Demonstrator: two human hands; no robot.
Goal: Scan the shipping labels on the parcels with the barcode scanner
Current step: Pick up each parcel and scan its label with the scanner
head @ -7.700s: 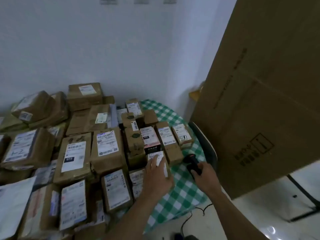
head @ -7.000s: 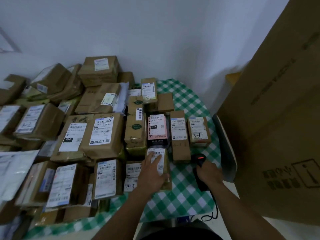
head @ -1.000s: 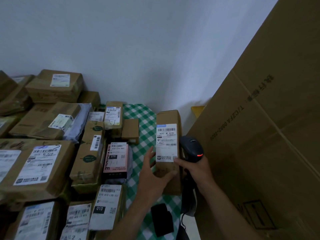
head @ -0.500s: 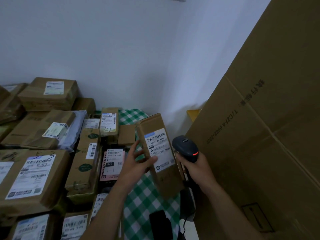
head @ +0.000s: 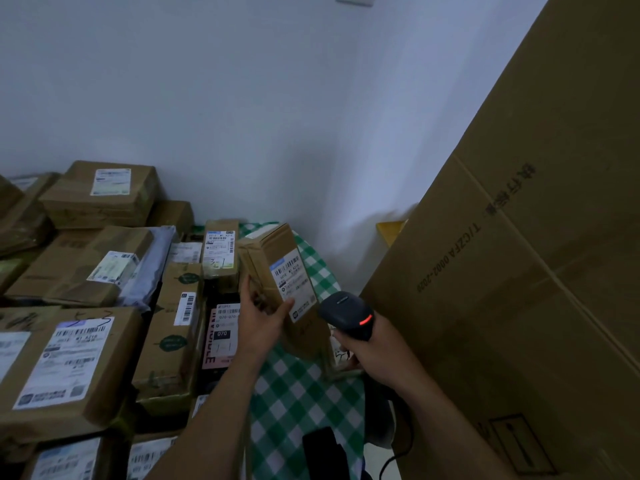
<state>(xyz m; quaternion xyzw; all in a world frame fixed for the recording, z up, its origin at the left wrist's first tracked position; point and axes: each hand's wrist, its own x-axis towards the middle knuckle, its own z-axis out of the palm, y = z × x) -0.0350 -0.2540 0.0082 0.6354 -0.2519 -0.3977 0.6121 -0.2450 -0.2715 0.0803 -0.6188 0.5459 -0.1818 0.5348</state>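
The left hand (head: 263,320) grips one tilted parcel (head: 277,271); the right hand (head: 374,351) grips the scanner (head: 346,315) beside its label (head: 294,284); many parcels (head: 69,358) probably remain.

Tiny label (head: 293,282) print illegible, large carton (head: 519,306) cropped

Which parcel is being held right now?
The narrow brown parcel held tilted in the left hand, beside the scanner; all others lie in the pile.
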